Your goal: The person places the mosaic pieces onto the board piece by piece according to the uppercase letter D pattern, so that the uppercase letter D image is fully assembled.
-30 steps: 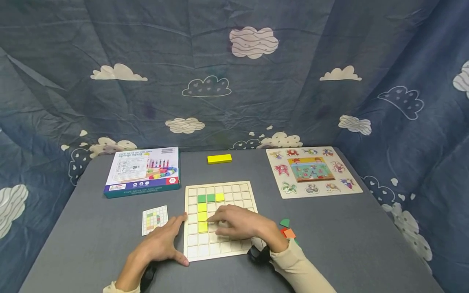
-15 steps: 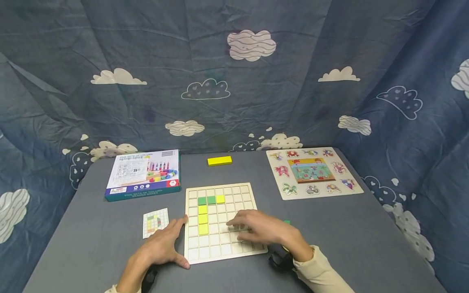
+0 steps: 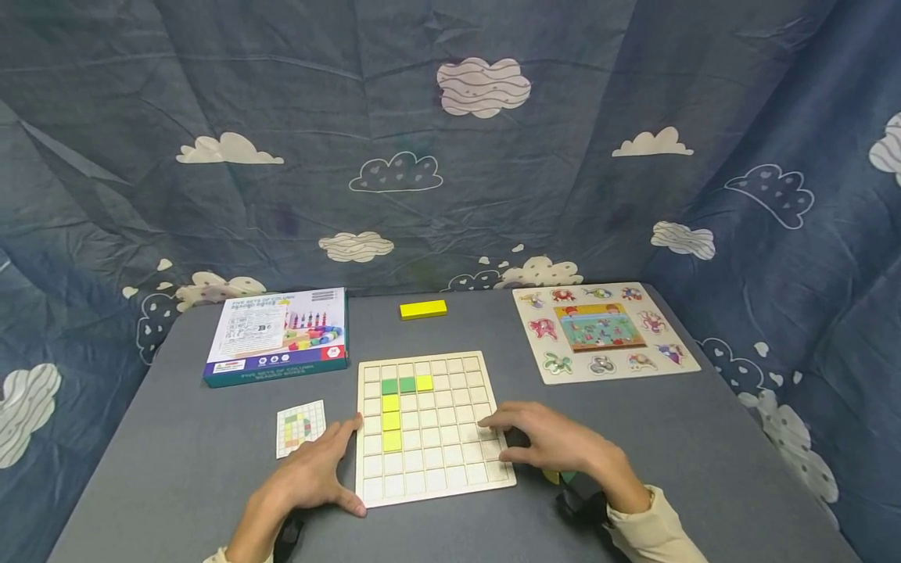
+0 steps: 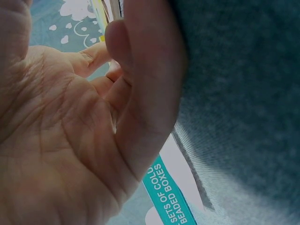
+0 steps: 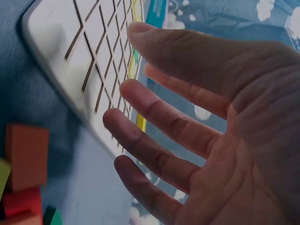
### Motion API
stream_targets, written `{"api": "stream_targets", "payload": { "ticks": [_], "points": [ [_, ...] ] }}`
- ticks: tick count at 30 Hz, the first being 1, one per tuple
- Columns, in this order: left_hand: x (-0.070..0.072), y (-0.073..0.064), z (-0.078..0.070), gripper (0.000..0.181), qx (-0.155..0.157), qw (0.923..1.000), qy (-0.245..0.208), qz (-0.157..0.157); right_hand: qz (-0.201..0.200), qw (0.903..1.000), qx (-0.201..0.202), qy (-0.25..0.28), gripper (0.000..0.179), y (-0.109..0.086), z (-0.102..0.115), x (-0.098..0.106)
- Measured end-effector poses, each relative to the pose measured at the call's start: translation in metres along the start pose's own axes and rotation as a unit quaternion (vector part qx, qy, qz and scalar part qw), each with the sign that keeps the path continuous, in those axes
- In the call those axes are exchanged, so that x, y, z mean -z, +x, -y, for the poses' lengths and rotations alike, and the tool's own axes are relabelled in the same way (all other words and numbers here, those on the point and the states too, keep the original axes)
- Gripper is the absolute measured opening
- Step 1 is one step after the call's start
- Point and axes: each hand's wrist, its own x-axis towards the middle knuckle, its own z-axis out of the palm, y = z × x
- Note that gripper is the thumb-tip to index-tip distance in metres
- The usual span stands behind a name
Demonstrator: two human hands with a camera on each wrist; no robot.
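A pale wooden grid board [image 3: 439, 461] lies in front of me on the grey table. Two green tiles [image 3: 397, 385] and a yellow tile [image 3: 424, 382] fill its upper row, with a column of yellow tiles [image 3: 390, 422] below. My left hand [image 3: 317, 469] rests flat against the board's left edge, thumb at the front corner. My right hand [image 3: 542, 439] hovers open over the board's right edge, holding nothing. Under it lie loose tiles [image 3: 558, 475]. In the right wrist view the fingers [image 5: 154, 110] are spread above the board [image 5: 79, 51], beside an orange tile [image 5: 26, 157].
A small pattern card [image 3: 300, 426] lies left of the board. A toy box [image 3: 278, 335] sits at the back left, a yellow block [image 3: 423, 310] at the back middle, an animal peg puzzle [image 3: 605, 330] at the back right. Blue cloud fabric surrounds the table.
My right hand has drawn back from the middle of the board to its right edge, over the loose tiles. The left hand has stayed put.
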Motion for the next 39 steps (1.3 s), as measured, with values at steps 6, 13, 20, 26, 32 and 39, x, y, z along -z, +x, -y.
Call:
{"api": "stream_targets", "payload": {
  "ticks": [6,13,20,26,32,39],
  "points": [
    [-0.001,0.000,0.000,0.131,0.001,1.0000,-0.002,0.005,-0.007,0.9995,-0.027,0.017,0.039,-0.011,-0.013,0.000],
    [-0.001,0.000,0.000,0.130,0.000,1.0000,0.002,0.002,-0.026,0.9987,-0.024,0.036,0.025,-0.022,-0.029,0.003],
    [-0.001,0.000,0.000,0.130,0.002,1.0000,0.006,0.000,-0.032,0.9979,-0.039,0.041,0.019,-0.029,-0.044,0.007],
    [-0.002,-0.001,0.002,0.129,0.001,1.0000,0.004,-0.002,-0.022,0.9979,-0.052,0.033,0.023,-0.028,-0.050,0.006],
    [-0.002,-0.001,0.001,0.129,0.004,1.0000,0.006,-0.002,-0.020,0.9982,-0.054,0.018,0.022,-0.027,-0.052,0.003],
    [0.000,0.001,0.000,0.130,0.008,1.0000,0.003,0.004,-0.023,0.9978,-0.061,0.009,0.020,-0.026,-0.050,0.001]
  ]
}}
